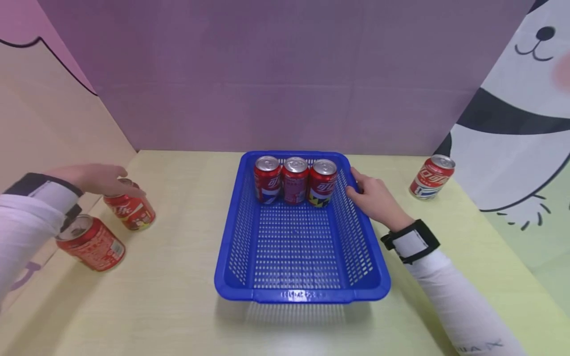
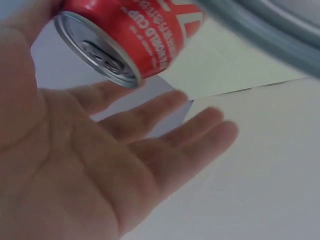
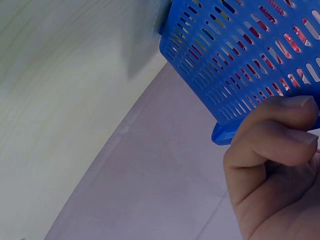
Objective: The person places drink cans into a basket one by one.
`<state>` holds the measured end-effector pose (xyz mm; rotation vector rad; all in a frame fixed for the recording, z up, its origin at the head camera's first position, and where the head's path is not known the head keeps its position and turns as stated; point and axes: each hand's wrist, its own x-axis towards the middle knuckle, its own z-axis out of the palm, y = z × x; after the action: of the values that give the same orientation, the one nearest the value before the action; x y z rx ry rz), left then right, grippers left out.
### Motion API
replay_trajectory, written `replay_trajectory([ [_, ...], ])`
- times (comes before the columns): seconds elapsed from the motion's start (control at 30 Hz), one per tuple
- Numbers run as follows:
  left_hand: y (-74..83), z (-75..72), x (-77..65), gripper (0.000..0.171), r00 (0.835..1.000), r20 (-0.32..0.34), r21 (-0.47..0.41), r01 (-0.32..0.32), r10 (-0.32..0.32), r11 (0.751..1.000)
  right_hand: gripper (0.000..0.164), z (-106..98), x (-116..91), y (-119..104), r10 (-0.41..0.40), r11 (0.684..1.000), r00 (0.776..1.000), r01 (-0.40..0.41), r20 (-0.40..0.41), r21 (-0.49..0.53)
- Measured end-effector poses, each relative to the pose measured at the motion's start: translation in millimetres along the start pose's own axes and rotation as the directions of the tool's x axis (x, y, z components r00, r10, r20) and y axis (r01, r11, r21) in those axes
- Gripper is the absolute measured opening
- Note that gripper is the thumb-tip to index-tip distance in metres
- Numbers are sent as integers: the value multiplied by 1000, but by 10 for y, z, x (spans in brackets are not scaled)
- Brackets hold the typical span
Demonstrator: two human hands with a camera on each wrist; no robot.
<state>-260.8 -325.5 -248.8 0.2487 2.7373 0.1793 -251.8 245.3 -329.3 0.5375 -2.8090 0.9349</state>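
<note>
You are looking down at a pale tabletop (image 1: 178,306) with a blue plastic basket (image 1: 236,295) in the middle, its long sides running away from you. Inside, at the far end, three red drink cans (image 1: 295,185) stand upright in a row, silver lids up; the rest of the basket floor shows bare mesh. Your right hand (image 1: 374,198) grips the basket's right rim towards the far end, fingers curled at the edge. Your left hand (image 1: 100,179) is out to the left, over the top of a red can (image 1: 135,210), with its fingers spread and loosely extended; the left wrist view shows that can between thumb and fingers, but you cannot tell from it how firmly they touch. Just beside it, closer to you, is another red can (image 1: 95,247) (its lid is only a blurred silver edge in the left wrist view). One more red can (image 1: 431,179) sits by itself on the right, well apart from the basket and beyond your right hand. Behind everything rises a plain purple wall (image 1: 285,74), and a black-and-white cartoon animal (image 1: 525,118) decorates the panel on the right. You wear white sleeves (image 1: 458,291) and black wrist straps (image 1: 431,236).
</note>
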Motion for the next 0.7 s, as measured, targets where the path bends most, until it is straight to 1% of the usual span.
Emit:
replay_trajectory([
  [0.1, 2, 10, -26, 88, 998, 59, -77, 7, -2, 997, 60, 6, 0, -6, -4, 1000, 1000, 4, -6, 2],
  [0.2, 14, 29, -23, 90, 992, 122, -139, 28, -11, 990, 60, 13, 4, -13, -11, 1000, 1000, 11, -9, 2],
  [0.27, 16, 47, -6, 91, 988, 152, -174, 32, -5, 984, 60, 16, 6, -17, -11, 1000, 1000, 11, -8, 0],
  [0.33, 14, 68, 18, 89, 988, 156, -204, 29, 4, 979, 60, 17, 8, -16, -9, 1000, 1000, 9, -6, -3],
  [0.43, 2, 94, 63, 80, 991, 130, -222, 1, 29, 975, 60, 16, 10, -11, -11, 1000, 1000, 11, -10, -6],
  [0.53, -12, 106, 103, 70, 993, 106, -212, -32, 56, 977, 60, 11, 8, -7, -14, 1000, 1000, 14, -12, -2],
  [0.63, -19, 109, 130, 66, 993, 102, -204, -45, 67, 978, 60, 4, 0, -6, -9, 1000, 1000, 9, -6, 0],
  [0.7, -16, 113, 138, 64, 993, 87, -183, -60, 77, 981, 60, 0, -4, -9, -4, 1000, 1000, 4, -2, 1],
])
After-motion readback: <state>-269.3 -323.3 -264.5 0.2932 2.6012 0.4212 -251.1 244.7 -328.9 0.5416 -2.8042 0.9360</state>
